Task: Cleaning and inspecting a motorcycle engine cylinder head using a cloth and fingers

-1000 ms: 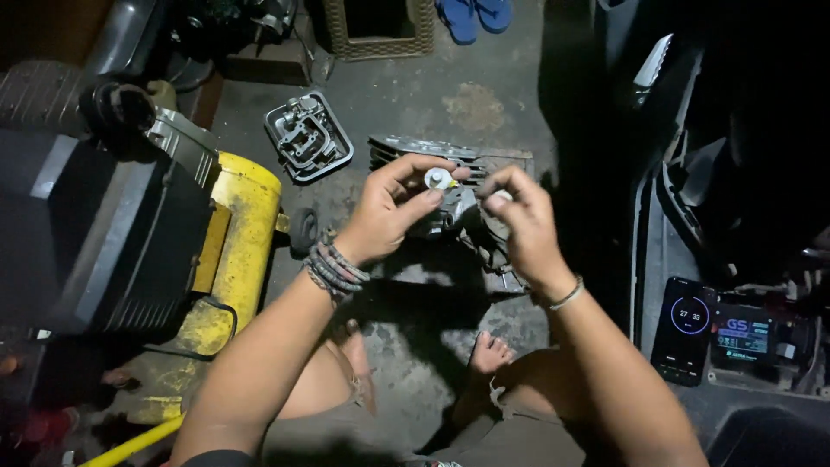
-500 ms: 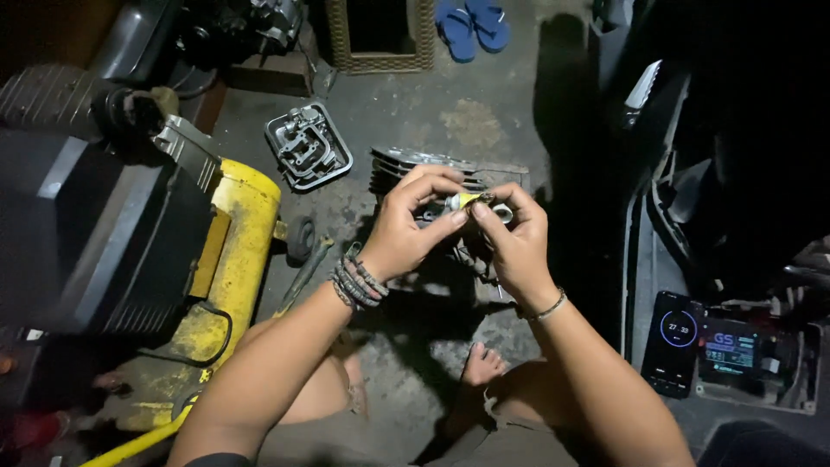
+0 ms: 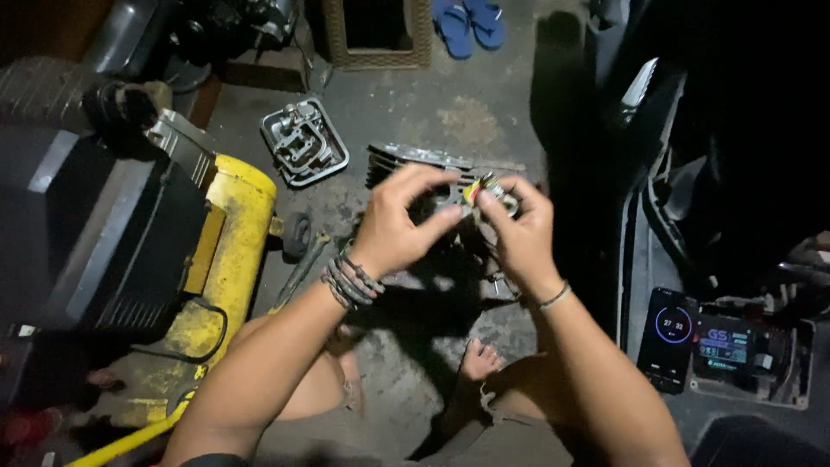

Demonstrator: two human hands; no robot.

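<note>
1. While both hands meet near the centre of the frame, the small metal part (image 3: 484, 188) with a yellow bit sits just above the right hand (image 3: 519, 233), pinched between its thumb and fingertips.
2. The left hand (image 3: 399, 227) curls beside it, fingers bent and partly spread, its forefinger reaching toward the part; whether it touches cannot be told.
3. Under the hands lies a finned engine block (image 3: 415, 160) on the concrete floor (image 3: 467, 112).
4. A metal cover (image 3: 304, 141) lies to the upper left, a yellow tank (image 3: 226, 251) at left.
5. A phone (image 3: 667, 339) glows at lower right.
</note>
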